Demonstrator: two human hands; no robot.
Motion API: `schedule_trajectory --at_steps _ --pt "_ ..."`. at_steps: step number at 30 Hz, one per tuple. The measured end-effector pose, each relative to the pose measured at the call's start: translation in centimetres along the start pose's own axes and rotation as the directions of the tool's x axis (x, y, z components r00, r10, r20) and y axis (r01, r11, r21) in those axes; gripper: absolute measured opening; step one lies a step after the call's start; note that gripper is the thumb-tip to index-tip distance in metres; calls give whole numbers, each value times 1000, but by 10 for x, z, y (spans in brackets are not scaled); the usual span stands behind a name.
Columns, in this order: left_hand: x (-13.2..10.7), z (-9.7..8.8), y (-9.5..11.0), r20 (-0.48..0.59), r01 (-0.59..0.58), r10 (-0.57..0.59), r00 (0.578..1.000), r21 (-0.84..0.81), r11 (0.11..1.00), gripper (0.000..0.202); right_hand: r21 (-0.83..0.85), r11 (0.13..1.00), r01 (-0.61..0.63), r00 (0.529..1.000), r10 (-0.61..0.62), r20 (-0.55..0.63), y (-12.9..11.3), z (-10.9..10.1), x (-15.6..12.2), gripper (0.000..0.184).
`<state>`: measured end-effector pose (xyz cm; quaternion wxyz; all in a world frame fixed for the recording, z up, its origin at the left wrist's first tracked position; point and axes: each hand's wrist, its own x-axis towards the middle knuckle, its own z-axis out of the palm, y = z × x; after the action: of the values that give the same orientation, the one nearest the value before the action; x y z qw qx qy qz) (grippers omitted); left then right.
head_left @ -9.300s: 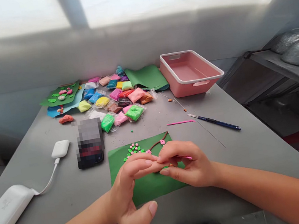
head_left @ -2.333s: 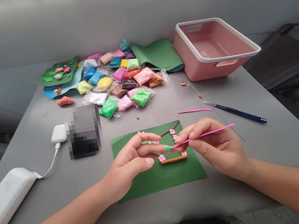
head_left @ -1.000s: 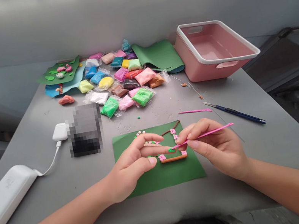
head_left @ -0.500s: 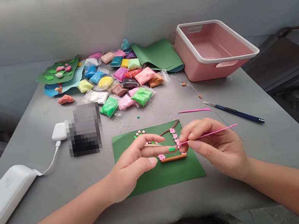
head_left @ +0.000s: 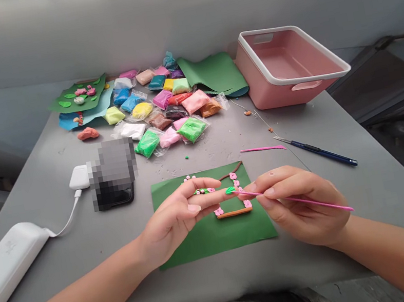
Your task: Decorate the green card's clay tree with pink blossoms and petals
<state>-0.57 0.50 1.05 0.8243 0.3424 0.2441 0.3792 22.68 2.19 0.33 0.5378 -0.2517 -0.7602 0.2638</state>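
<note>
My left hand (head_left: 181,212) is stretched out above the green sheet, its fingers apart. On the tip of one finger rests a small green clay leaf (head_left: 230,190) with lines pressed into it. My right hand (head_left: 301,204) pinches a thin pink modelling tool (head_left: 319,205), whose tip meets the leaf. Below both hands lies a green sheet (head_left: 217,239) bearing pink clay flowers (head_left: 218,212), a brown strip (head_left: 235,213) and a dark brown branch. My left hand hides part of this clay picture.
Several bagged clay packets (head_left: 142,110) lie behind the sheet. A pink bin (head_left: 271,81) stands at back right. A craft knife (head_left: 319,152) and a second pink tool (head_left: 263,149) lie at right. A phone (head_left: 119,194) and a white power strip (head_left: 15,267) are at left.
The tool's back end has swung down and toward me, so it now slants. My left fingertip with the leaf has risen slightly, and the leaf has turned.
</note>
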Motion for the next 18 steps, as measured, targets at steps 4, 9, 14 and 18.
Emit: schedule_trajectory --at_steps 4,9,14,18 --pt "0 0 0 -3 6 -6 1000 22 1000 33 -86 995 54 998 -51 27 0 -1 1 35" --pt "-1 -2 -1 -23 23 -22 999 44 999 35 -141 982 129 991 -123 51 1 -2 0 37" --pt "-1 -4 -2 -25 53 -51 998 68 996 39 -152 974 168 984 -155 93 1 -2 0 37" --pt "-1 -4 -3 -8 43 -43 999 61 997 39 -177 966 189 977 -167 134 2 -4 2 37"
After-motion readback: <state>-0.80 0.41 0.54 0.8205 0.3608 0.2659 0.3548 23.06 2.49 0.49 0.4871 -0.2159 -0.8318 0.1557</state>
